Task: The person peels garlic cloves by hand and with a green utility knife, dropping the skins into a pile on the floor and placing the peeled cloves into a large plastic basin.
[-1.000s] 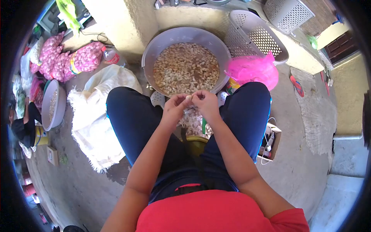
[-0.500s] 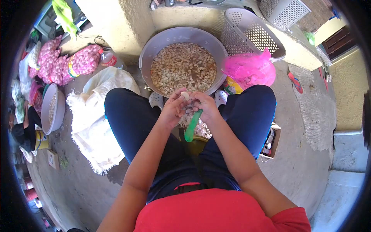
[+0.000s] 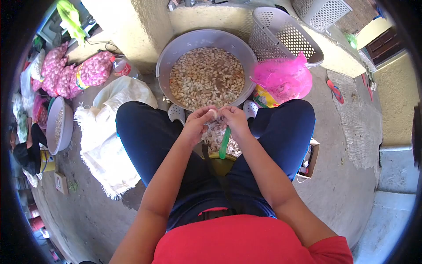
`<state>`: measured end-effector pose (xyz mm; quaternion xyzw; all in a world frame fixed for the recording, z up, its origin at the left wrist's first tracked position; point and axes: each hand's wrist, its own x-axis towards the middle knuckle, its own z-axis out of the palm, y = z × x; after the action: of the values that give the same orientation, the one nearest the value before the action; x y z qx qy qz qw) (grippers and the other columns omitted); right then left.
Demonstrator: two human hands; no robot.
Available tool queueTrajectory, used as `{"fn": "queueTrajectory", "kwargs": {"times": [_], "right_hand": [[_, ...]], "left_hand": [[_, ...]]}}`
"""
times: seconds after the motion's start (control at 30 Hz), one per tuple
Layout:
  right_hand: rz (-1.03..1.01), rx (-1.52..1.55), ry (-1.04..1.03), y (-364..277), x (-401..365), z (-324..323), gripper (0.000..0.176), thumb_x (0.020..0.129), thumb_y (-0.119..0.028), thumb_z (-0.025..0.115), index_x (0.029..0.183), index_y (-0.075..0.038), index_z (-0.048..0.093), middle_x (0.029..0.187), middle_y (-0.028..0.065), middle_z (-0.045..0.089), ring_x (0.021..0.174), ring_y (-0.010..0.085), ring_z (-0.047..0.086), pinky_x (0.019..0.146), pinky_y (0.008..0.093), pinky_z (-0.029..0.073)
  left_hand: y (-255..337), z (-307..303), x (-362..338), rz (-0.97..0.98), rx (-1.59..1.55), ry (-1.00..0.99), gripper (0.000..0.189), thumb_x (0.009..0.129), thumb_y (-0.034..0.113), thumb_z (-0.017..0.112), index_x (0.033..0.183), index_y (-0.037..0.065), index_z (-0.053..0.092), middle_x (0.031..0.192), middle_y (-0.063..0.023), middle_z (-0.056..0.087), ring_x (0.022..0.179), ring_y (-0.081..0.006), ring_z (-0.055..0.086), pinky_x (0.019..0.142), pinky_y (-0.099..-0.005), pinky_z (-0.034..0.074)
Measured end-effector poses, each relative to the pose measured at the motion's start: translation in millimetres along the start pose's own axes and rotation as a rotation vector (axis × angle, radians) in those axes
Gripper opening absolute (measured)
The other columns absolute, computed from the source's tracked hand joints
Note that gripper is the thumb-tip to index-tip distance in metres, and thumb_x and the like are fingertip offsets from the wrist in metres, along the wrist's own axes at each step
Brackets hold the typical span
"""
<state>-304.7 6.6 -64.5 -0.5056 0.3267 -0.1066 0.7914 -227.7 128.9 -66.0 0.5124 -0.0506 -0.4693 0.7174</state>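
Observation:
My left hand (image 3: 197, 124) pinches a pale garlic clove (image 3: 213, 113) between thumb and fingers, above the gap between my knees. Its fingertips meet those of my right hand (image 3: 236, 121), which is closed around a green-handled knife (image 3: 225, 144). The handle hangs down below the palm, and the blade is hidden by the fingers. Under both hands, a yellowish bucket (image 3: 221, 163) holds papery garlic skins (image 3: 214, 135). Just ahead of the hands stands a wide grey basin (image 3: 163, 72) with many cloves (image 3: 204, 79) in it.
A white woven sack (image 3: 103, 145) lies left of my legs. Pink net bags of garlic (image 3: 96, 70), a cola bottle (image 3: 121, 67) and a smaller basin (image 3: 67, 127) are further left. A pink bag (image 3: 285, 79), a perforated basket (image 3: 268, 44) and a small box (image 3: 313, 160) stand right.
My hands have come closer together at the clove. The green handle has swung from slanting left to hanging nearly straight down.

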Motion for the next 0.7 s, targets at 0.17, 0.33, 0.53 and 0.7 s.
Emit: {"fn": "queueTrajectory", "kwargs": {"times": [0.17, 0.33, 0.53, 0.7], "right_hand": [[0.016, 0.138, 0.062, 9, 11, -11, 0.008, 0.075, -0.011, 0.054, 0.074, -0.003, 0.057, 0.061, 0.0004, 0.052, 0.046, 0.0066, 0.042, 0.039, 0.0222, 0.035], [-0.05, -0.182, 0.027, -5, 5, -1, 0.008, 0.077, -0.008, 0.053, 0.08, -0.002, 0.056, 0.066, 0.0006, 0.054, 0.049, 0.0047, 0.044, 0.043, 0.0213, 0.035], [-0.169, -0.413, -0.054, 5, 8, -2, 0.018, 0.075, -0.015, 0.06, 0.084, 0.0, 0.059, 0.071, 0.0048, 0.06, 0.06, 0.0098, 0.054, 0.057, 0.0238, 0.043], [-0.403, -0.601, 0.001, -5, -6, 6, 0.02, 0.073, -0.016, 0.063, 0.083, 0.001, 0.06, 0.074, 0.0088, 0.063, 0.067, 0.0148, 0.06, 0.064, 0.0267, 0.046]], "left_hand": [[1, -1, 3, 0.03, -0.111, 0.003, 0.026, 0.084, 0.015, 0.053, 0.108, 0.006, 0.053, 0.097, -0.0005, 0.058, 0.07, -0.0022, 0.05, 0.042, -0.0147, 0.028], [3, -4, 8, 0.033, -0.176, 0.024, 0.027, 0.085, 0.014, 0.05, 0.111, 0.005, 0.051, 0.102, -0.0026, 0.058, 0.076, -0.0037, 0.052, 0.042, -0.014, 0.031], [4, -1, 8, 0.037, -0.184, 0.053, 0.027, 0.086, 0.013, 0.049, 0.112, 0.005, 0.05, 0.103, -0.003, 0.057, 0.07, -0.0031, 0.052, 0.039, -0.0135, 0.032], [1, 0, 11, 0.081, -0.103, 0.098, 0.025, 0.085, 0.013, 0.05, 0.109, 0.005, 0.053, 0.098, -0.0018, 0.058, 0.06, -0.0019, 0.049, 0.038, -0.0139, 0.032]]}}
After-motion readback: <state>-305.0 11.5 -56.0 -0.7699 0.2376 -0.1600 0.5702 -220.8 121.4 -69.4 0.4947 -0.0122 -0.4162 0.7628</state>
